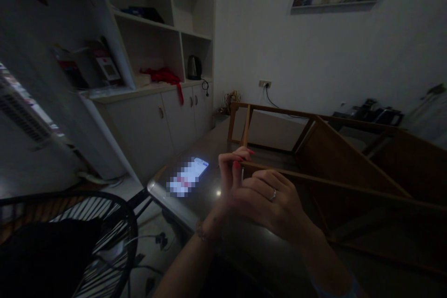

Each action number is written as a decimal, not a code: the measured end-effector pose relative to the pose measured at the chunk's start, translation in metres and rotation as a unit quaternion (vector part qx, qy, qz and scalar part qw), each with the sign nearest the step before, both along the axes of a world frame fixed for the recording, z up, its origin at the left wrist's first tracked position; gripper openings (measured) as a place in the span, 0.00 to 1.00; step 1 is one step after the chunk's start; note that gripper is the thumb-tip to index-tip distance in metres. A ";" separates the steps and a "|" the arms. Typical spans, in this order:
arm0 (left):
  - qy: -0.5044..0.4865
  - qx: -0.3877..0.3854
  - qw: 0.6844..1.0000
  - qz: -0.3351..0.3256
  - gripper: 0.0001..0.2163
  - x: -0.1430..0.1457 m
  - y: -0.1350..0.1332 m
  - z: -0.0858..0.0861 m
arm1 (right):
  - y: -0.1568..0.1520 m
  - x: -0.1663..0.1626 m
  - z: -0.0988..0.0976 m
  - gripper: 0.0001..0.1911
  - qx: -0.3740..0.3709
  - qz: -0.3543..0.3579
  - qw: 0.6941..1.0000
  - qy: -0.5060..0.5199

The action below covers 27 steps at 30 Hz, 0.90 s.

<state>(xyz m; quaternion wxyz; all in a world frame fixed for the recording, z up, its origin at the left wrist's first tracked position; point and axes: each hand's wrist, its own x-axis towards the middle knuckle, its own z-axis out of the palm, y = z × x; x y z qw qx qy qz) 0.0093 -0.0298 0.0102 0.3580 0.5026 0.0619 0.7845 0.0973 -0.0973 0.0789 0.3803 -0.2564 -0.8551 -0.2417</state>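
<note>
A brown wooden rack or shelf frame [307, 178] lies on its side on the dark glossy table. My left hand [228, 177], with a bracelet at its wrist, is closed at the near left corner of this frame, its red-nailed fingertips bent around the bar's end. Right beside it, my right hand [275, 200], wearing a ring, is closed with its fingers curled toward the left hand. Whatever the right fingertips hold, if anything, is hidden behind the knuckles. A lit phone [190, 177] rests on the table left of both hands.
The table's rounded edge [174, 212] runs along the near left. A black woven chair [131, 223] stands at lower left, with cables on the floor. White cabinets [139, 123] line the back left, holding a kettle [194, 67] and red cloth [164, 76].
</note>
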 end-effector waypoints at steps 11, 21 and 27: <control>-0.019 -0.009 1.000 -0.004 0.06 0.001 -0.001 0.000 | -0.002 -0.008 -0.011 0.08 0.040 -0.017 0.998 0.046; -0.013 -0.014 1.000 0.006 0.07 0.001 0.002 -0.002 | 0.001 0.001 -0.014 0.00 0.109 -0.050 0.993 -0.003; -0.008 -0.001 1.000 0.004 0.05 0.002 0.003 -0.005 | 0.005 0.010 -0.006 0.05 0.091 -0.009 0.994 -0.056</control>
